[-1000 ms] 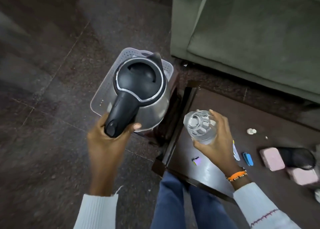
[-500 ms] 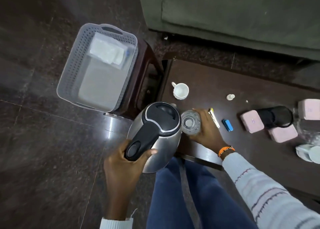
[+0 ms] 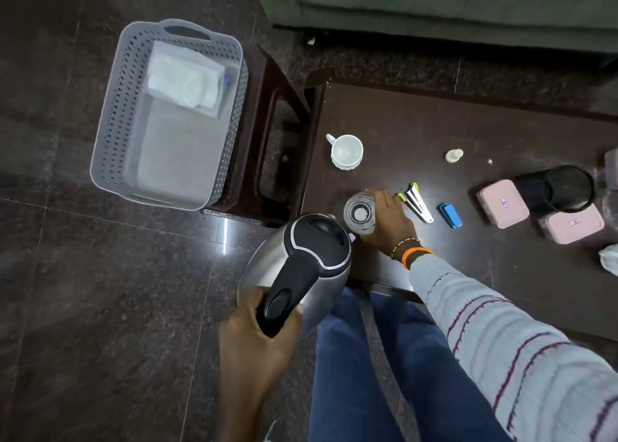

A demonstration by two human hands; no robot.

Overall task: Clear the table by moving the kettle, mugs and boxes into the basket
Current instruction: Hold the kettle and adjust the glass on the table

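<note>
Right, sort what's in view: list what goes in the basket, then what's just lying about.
For the job: kettle in the left hand; glass under the right hand; white mug; two pink boxes; basket.

Lying about: stapler, blue item, black mesh cup, small white cap.

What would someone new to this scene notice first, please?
Probably the steel kettle, held by its black handle in the left hand over the floor beside the table. Next, the right hand around a clear glass at the table's near corner, and the grey basket on a stool further left.
</note>
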